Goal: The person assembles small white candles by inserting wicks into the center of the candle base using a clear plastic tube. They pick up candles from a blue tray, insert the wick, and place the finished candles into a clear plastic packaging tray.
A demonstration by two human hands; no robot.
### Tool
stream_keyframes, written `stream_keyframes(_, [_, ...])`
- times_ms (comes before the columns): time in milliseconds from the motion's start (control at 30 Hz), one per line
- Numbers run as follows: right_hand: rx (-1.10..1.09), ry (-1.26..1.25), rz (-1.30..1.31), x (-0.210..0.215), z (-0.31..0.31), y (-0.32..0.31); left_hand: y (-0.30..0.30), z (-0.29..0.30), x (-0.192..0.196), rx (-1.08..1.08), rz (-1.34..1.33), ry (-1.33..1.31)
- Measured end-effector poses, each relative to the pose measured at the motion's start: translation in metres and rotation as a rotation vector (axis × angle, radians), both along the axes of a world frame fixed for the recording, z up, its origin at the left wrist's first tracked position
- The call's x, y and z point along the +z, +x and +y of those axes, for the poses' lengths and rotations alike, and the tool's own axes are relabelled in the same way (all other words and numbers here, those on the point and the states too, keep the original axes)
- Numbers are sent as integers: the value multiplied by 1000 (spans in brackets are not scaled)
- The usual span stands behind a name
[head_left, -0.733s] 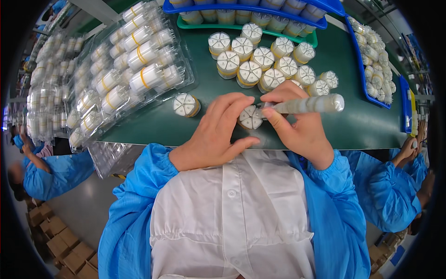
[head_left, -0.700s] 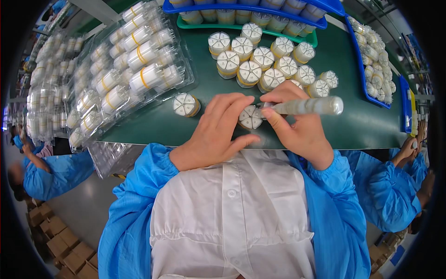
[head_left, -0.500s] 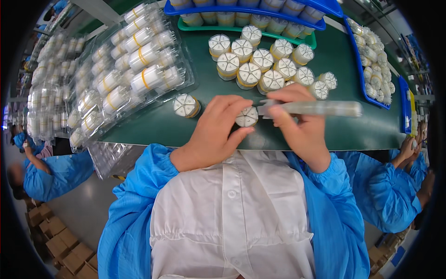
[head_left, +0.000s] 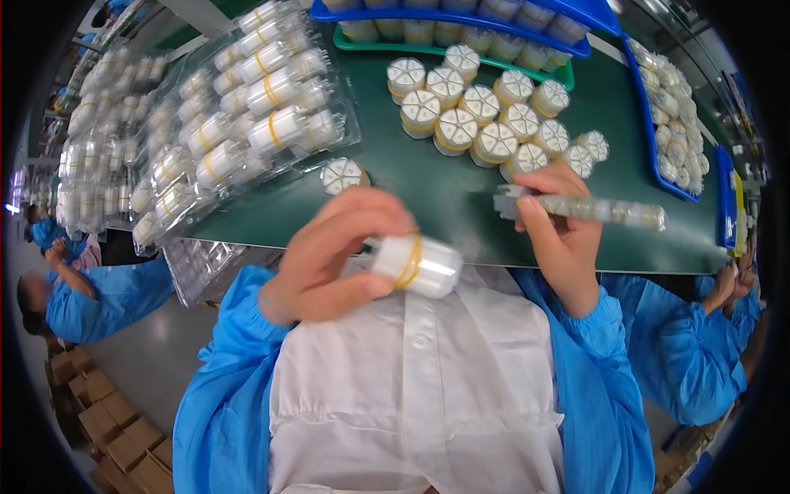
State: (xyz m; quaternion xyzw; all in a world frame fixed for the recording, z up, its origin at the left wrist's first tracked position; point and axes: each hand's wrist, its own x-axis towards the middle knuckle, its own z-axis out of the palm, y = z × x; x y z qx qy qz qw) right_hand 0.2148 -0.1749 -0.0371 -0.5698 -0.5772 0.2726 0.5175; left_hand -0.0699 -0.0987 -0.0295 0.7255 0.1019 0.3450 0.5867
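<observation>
My left hand (head_left: 333, 255) grips a white cylinder bundle with a yellow band (head_left: 415, 265), lifted close to my chest and blurred. My right hand (head_left: 559, 235) holds a long clear tube (head_left: 588, 207) level above the front edge of the green table (head_left: 428, 198). One more white banded bundle (head_left: 342, 174) stands on the table just behind my left hand. A cluster of several such bundles (head_left: 485, 115) stands behind my right hand.
Clear blister trays with packed bundles (head_left: 247, 107) lie at the left, more trays (head_left: 99, 148) beyond them. Blue bins (head_left: 461, 18) with parts line the back, another blue bin (head_left: 675, 115) at the right. Other people in blue sleeves (head_left: 107, 296) (head_left: 699, 346) work on both sides.
My left hand has pulled the banded bundle off the tube's end and drawn it toward my chest. The right hand has shifted right with the tube.
</observation>
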Motion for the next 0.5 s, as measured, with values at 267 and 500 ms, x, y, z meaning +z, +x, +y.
stream_keyframes(267, [69,-56,16,-1,-2,-10,-43,9,28,645,854,524])
stream_keyframes(500, [124,-57,-83,2,-2,-16,-7,14,10,604,888,746])
